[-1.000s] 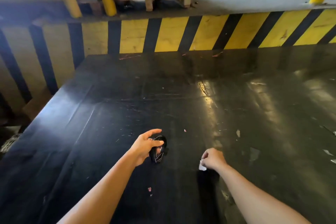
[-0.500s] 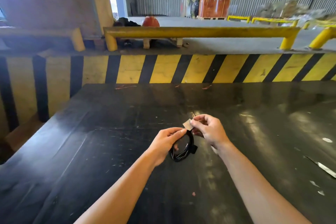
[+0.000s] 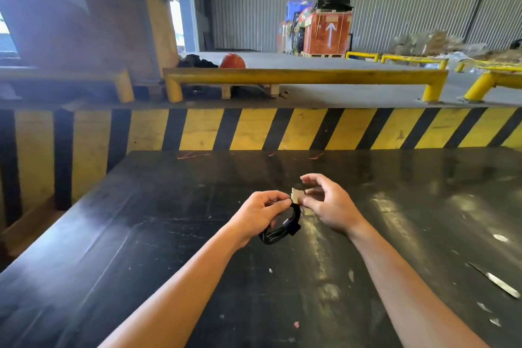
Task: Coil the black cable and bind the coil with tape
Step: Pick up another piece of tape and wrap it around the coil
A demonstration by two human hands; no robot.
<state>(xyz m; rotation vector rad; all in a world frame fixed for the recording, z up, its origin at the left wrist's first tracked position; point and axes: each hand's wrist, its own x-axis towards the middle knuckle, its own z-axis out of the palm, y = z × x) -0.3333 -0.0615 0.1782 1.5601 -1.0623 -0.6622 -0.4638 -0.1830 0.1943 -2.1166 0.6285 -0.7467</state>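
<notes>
A small coil of black cable (image 3: 279,230) hangs just above the black table (image 3: 141,234), held at its top by my left hand (image 3: 261,215), whose fingers pinch the loop. A short tan piece of tape (image 3: 296,195) stands at the top of the coil, between both hands. My right hand (image 3: 327,203) pinches the tape between thumb and a finger, with the other fingers spread above it. A darker band wraps the coil's lower right side. Part of the coil is hidden behind my left hand.
A yellow-and-black striped barrier (image 3: 282,128) runs along the table's far edge, with yellow guard rails (image 3: 305,76) behind it. A thin metal strip (image 3: 494,281) lies on the table at the right, amid small scraps. Crates stand far back.
The coil has been lifted off the table and my right hand has brought the tape to its top. The camera has tilted upward. My right fingers have spread since half a second ago.
</notes>
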